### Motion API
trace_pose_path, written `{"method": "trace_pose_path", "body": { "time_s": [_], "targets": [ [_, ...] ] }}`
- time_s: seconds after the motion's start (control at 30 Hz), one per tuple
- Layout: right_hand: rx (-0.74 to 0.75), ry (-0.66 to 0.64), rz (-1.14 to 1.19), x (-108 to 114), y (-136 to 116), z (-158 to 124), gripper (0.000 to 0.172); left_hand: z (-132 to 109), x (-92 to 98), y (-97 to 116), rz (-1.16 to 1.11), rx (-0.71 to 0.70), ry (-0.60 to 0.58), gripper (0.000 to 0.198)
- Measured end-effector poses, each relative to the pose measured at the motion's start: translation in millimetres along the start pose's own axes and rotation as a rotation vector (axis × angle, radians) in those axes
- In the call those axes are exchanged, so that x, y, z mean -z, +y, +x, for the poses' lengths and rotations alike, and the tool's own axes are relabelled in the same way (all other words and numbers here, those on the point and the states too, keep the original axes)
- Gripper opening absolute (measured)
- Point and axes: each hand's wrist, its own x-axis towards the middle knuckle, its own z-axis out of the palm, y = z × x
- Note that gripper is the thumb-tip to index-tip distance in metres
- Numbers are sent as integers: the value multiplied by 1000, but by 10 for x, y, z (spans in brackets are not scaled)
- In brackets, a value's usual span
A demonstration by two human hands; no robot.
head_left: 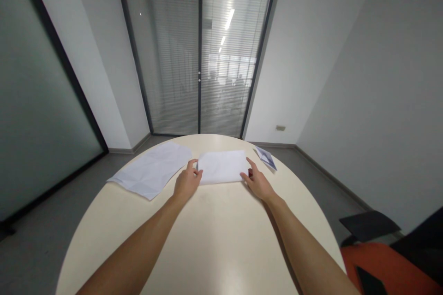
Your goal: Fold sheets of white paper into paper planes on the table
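Observation:
A folded white sheet of paper (222,166) lies flat near the far side of the round cream table (214,235). My left hand (187,181) pinches the sheet's near left corner between thumb and fingers. At the near right corner, my right hand (256,180) presses on the paper's edge with curled fingers and the thumb laid along the side. Both forearms reach out across the table from the near edge.
A larger creased white sheet (152,169) lies on the table's left part. A small folded paper shape (266,157) rests at the far right rim. An orange and black chair (391,258) stands at the lower right. Glass doors with blinds (199,50) face me.

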Motion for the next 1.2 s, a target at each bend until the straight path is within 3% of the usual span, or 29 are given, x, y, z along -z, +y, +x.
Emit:
{"method": "trace_pose_path", "body": {
  "time_s": [0.37,0.77,1.1,1.2],
  "targets": [
    [-5,-21,-13,3,-52,5,63,-39,27,83,223,11,-37,37],
    [9,-8,-91,-47,-39,32,40,-73,14,110,402,-18,-108,41],
    [13,-20,-139,-24,-103,3,38,-108,50,128,374,-83,-67,43],
    [26,-37,-161,-20,-113,-2,37,-117,16,109,325,-166,-18,42]
  ]
}}
